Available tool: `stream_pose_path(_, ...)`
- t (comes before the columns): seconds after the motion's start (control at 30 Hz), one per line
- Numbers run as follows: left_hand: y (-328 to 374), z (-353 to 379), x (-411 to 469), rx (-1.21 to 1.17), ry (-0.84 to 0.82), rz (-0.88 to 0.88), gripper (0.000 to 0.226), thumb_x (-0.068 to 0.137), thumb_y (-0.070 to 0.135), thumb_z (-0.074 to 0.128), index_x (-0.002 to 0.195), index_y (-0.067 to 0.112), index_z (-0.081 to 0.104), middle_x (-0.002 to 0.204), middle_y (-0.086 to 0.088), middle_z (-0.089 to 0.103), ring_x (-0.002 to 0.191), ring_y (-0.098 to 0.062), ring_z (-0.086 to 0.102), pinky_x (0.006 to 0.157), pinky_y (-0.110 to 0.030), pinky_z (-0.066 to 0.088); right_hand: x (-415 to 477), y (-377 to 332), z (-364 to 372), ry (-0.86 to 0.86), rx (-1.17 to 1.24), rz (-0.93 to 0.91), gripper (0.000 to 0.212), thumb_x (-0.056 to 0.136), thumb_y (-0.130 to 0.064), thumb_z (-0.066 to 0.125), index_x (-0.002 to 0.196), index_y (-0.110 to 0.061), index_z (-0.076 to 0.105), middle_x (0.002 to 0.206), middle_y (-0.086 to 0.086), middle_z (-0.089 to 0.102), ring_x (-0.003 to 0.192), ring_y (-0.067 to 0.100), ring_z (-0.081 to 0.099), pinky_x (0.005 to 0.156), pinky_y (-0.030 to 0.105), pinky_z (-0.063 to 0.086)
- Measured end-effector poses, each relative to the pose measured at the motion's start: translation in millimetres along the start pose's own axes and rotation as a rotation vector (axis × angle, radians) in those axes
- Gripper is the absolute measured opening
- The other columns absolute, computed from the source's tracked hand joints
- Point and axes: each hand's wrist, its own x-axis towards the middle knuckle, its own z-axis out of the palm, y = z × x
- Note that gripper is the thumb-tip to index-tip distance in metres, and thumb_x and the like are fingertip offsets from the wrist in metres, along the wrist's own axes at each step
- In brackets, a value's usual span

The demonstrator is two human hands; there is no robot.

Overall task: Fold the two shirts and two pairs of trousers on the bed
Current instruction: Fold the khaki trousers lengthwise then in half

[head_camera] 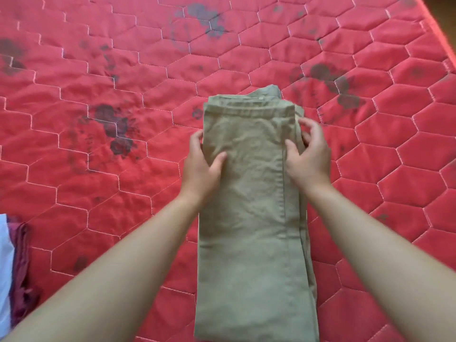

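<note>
2 thumb-over grips on khaki trousers [249, 218]: left hand [201, 161] at left edge, right hand [309, 156] opposite.

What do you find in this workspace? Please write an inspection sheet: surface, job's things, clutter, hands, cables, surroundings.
Surface: red quilted mattress, hexagon stitching, dark stains.
Job's things: khaki trousers folded into a long narrow stack, waistband at the far end.
Clutter: maroon and white cloth at the left edge; kind unclear.
Hands: left hand grips the stack's left edge, thumb on top; right hand pinches the layers at its right edge.
Cables: nothing seen.
Surroundings: brown strip beyond the mattress corner, top right.
</note>
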Motion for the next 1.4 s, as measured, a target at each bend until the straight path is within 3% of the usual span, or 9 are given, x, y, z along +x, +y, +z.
stream_pose_path(0.1,15.2,0.8,45.1,0.061,0.003,-0.061,0.070,0.087,0.023,0.063,0.143,0.015,0.021,0.122,-0.003,0.054,0.110,-0.015,0.053,0.095,-0.024,0.039,46.5,-5.3,7.9,-0.146,-0.023,0.014,0.053,0.085,-0.008,0.060,0.135,-0.011,0.042,0.130,-0.003,0.051,0.117,0.012,0.051,0.101,0.021,0.037)
stream_pose_path(0.2,-2.9,6.1,40.3,0.330,-0.117,-0.125,0.089,0.086,0.030,0.064,0.148,0.013,0.003,0.147,-0.014,0.031,0.135,-0.028,0.032,0.111,-0.038,0.027,36.2,12.4,5.3,-0.218,-0.151,0.090,0.064,0.085,-0.015,0.062,0.142,-0.013,0.032,0.135,0.008,0.045,0.104,0.015,0.051,0.097,0.025,0.039)
stream_pose_path(0.4,-64.8,4.4,-68.3,0.508,-0.176,-0.154,0.079,0.081,0.030,0.066,0.144,0.012,0.022,0.146,-0.008,0.029,0.134,-0.026,0.027,0.108,-0.040,0.026,-82.4,55.7,-7.8,-0.258,-0.358,0.086,0.062,0.081,-0.020,0.068,0.135,-0.006,0.041,0.133,0.016,0.035,0.126,0.028,0.035,0.106,0.028,0.023)
stream_pose_path(0.57,-76.2,5.1,-115.1,0.482,-0.114,-0.172,0.082,0.084,0.033,0.063,0.147,0.013,0.015,0.145,-0.009,0.030,0.135,-0.024,0.027,0.109,-0.032,0.021,-120.7,66.2,-4.4,-0.243,-0.355,0.146,0.069,0.085,-0.026,0.064,0.144,-0.017,0.029,0.145,0.013,0.020,0.135,0.024,0.023,0.108,0.029,0.020)
stream_pose_path(0.67,-75.7,5.4,-123.7,0.447,-0.086,-0.294,0.085,0.086,0.039,0.061,0.148,0.013,0.010,0.146,-0.012,0.033,0.132,-0.030,0.034,0.106,-0.037,0.029,-132.6,67.6,-8.3,-0.204,-0.289,0.237,0.069,0.086,-0.034,0.062,0.145,-0.028,0.027,0.139,0.014,0.030,0.130,0.025,0.031,0.105,0.027,0.024)
stream_pose_path(0.77,-78.7,6.7,-140.5,0.431,-0.152,-0.313,0.074,0.090,0.036,0.054,0.146,0.014,0.011,0.134,-0.016,0.051,0.117,-0.035,0.052,0.090,-0.037,0.042,-155.5,71.5,-17.6,-0.274,-0.322,0.228,0.073,0.087,-0.036,0.059,0.147,-0.033,0.017,0.126,0.017,0.045,0.118,0.031,0.043,0.098,0.033,0.033)
stream_pose_path(0.9,-86.6,5.0,-180.6,0.340,-0.167,-0.337,0.058,0.092,0.028,0.053,0.138,0.018,0.021,0.117,-0.010,0.063,0.103,-0.033,0.061,0.072,-0.028,0.038,-184.2,80.3,-32.1,-0.354,-0.287,0.225,0.074,0.087,-0.030,0.061,0.147,-0.024,0.018,0.133,0.017,0.045,0.122,0.033,0.042,0.103,0.038,0.033)
stream_pose_path(1.27,-105.3,-11.8,-355.6,0.280,-0.161,-0.341,0.066,0.092,0.030,0.050,0.144,0.029,0.008,0.142,-0.010,0.043,0.122,-0.033,0.049,0.088,-0.033,0.042,-342.4,103.9,-109.5,-0.453,-0.241,0.298,0.094,0.080,-0.032,0.067,0.134,-0.060,-0.004,0.136,-0.001,0.029,0.126,0.016,0.036,0.099,0.022,0.026)
stream_pose_path(1.4,-97.6,-14.9,-355.0,0.199,-0.166,-0.287,0.062,0.091,0.017,0.053,0.142,0.033,0.021,0.140,-0.003,0.043,0.124,-0.021,0.045,0.093,-0.018,0.031,-347.3,103.7,-117.0,-0.460,-0.200,0.327,0.087,0.081,-0.031,0.065,0.130,-0.068,0.003,0.119,-0.007,0.035,0.112,0.010,0.044,0.090,0.023,0.032)
